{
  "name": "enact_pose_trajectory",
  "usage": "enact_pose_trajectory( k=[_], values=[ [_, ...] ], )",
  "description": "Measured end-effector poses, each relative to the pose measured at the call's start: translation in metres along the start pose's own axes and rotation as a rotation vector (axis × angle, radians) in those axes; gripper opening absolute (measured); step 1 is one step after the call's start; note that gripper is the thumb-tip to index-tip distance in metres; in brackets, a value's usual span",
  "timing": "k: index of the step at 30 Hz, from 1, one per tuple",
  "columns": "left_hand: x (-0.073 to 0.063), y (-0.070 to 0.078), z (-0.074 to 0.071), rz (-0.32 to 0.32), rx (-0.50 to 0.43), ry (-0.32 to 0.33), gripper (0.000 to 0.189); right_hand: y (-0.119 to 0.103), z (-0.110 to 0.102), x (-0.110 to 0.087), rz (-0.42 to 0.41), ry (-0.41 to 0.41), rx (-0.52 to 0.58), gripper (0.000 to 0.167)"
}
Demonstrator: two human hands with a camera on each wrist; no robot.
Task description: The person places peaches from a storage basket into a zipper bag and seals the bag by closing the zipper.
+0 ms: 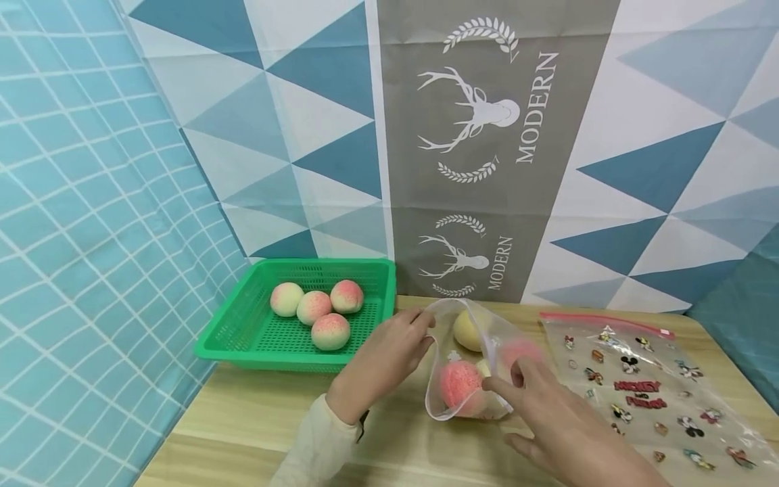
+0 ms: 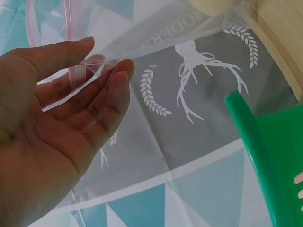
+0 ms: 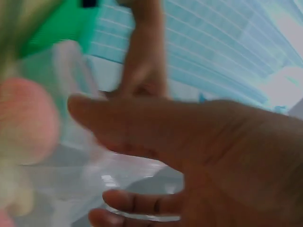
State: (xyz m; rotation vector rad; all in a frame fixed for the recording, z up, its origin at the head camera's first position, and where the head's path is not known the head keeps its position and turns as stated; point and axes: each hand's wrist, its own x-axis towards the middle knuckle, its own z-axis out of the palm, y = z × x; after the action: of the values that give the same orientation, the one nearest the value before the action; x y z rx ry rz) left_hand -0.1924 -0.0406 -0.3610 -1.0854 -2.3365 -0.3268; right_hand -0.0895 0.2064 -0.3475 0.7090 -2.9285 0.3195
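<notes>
At a light wooden table (image 1: 255, 419) set against a blue-and-grey triangle backdrop, we see two bare hands working at a clear plastic bag (image 1: 481, 338) that lies near the table's middle. The left hand (image 1: 386, 358) pinches the bag's rim between thumb and fingers, holding the mouth up and open; the left wrist view shows the thin film caught between the thumb and the nearly straight fingers (image 2: 102, 101). The right hand (image 1: 560, 423) rests at the bag's near side, its fingers extended against the film, though the right wrist view is blurred and we cannot tell whether it actually grips the plastic. Inside the bag we make out a pink peach (image 1: 460, 384) near the opening and a pale yellow one (image 1: 467, 331) further in. To the left, a green basket (image 1: 243, 325) sits at the table's far corner, holding four more peaches (image 1: 316, 312) clustered together. To the right, just beside the hands, lies a flat zip bag printed with cartoon figures (image 1: 651, 392).
</notes>
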Motion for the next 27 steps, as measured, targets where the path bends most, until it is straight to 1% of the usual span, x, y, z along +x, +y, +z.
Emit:
enact_pose_trajectory(
  k=[1, 2, 4, 7, 9, 11, 13, 15, 18, 20, 22, 25, 27],
  values=[
    [0.000, -0.002, -0.001, 0.001, -0.018, 0.003, 0.020, 0.000, 0.004, -0.001, 0.048, -0.027, -0.008, 0.060],
    [-0.001, -0.004, -0.001, 0.002, -0.033, 0.006, 0.019, 0.000, 0.007, -0.002, 0.086, -0.032, -0.007, 0.060],
    [-0.002, -0.007, -0.003, -0.004, -0.052, 0.015, 0.018, 0.001, 0.011, -0.002, 0.100, 0.030, -0.030, 0.054],
    [-0.001, -0.009, -0.005, -0.007, -0.070, 0.020, 0.017, 0.007, 0.014, -0.001, 0.066, 0.151, -0.082, 0.042],
    [-0.001, -0.010, -0.006, -0.003, -0.083, 0.030, 0.017, 0.012, 0.014, -0.001, 0.036, 0.216, -0.105, 0.036],
    [0.000, -0.010, -0.007, 0.007, -0.098, 0.035, 0.016, 0.018, 0.011, -0.002, 0.013, 0.251, -0.105, 0.032],
    [0.001, -0.011, -0.007, 0.015, -0.116, 0.045, 0.016, 0.024, 0.007, -0.004, -0.030, 0.297, -0.089, 0.032],
    [0.002, -0.012, -0.009, 0.017, -0.131, 0.059, 0.016, 0.030, 0.002, -0.006, -0.048, 0.317, -0.063, 0.032],
    [0.002, -0.014, -0.010, 0.014, -0.155, 0.082, 0.015, 0.034, -0.006, -0.010, -0.041, 0.346, -0.052, 0.033],
    [0.002, -0.016, -0.012, 0.010, -0.167, 0.093, 0.014, 0.036, -0.011, -0.012, -0.012, 0.341, -0.046, 0.034],
    [0.001, -0.017, -0.013, 0.007, -0.179, 0.097, 0.013, 0.038, -0.014, -0.014, -0.001, 0.355, -0.048, 0.035],
    [0.000, -0.018, -0.016, -0.001, -0.186, 0.102, 0.012, 0.042, -0.017, -0.015, -0.023, 0.390, -0.054, 0.038],
    [-0.001, -0.018, -0.018, -0.004, -0.182, 0.107, 0.013, 0.044, -0.019, -0.014, -0.052, 0.428, -0.062, 0.041]
  ],
)
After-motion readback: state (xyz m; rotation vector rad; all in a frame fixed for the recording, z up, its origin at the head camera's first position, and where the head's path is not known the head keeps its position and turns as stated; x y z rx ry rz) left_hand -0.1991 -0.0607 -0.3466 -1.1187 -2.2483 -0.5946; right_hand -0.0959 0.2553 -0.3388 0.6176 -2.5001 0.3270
